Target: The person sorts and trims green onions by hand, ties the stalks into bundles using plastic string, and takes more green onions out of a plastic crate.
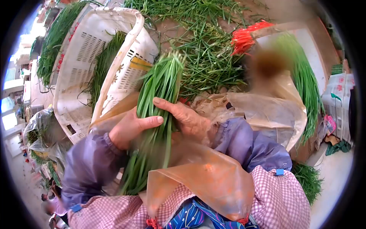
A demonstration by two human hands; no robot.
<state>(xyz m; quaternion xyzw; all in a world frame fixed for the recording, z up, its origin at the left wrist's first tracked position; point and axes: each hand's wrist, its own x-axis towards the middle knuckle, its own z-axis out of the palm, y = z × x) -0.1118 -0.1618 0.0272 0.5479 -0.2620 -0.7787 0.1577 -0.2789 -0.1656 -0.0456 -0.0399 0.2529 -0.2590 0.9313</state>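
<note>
Greens (pixel 162 86) sat bunched, fingers of left hand (pixel 130 127) and right hand (pixel 187 119) grasping mid-length, thumbs forward; light, even squeeze with ends levelled probably suited them.

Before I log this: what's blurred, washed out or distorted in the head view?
Head view: fisheye bowing, black corners; a brown smear at upper right, cause unclear, with haze softening the top of the loose long-leaved greens beside it; far-left background blown out in spots; left hand, right hand and the upper held bunch of long-leaved greens reasonably sharp.
</note>
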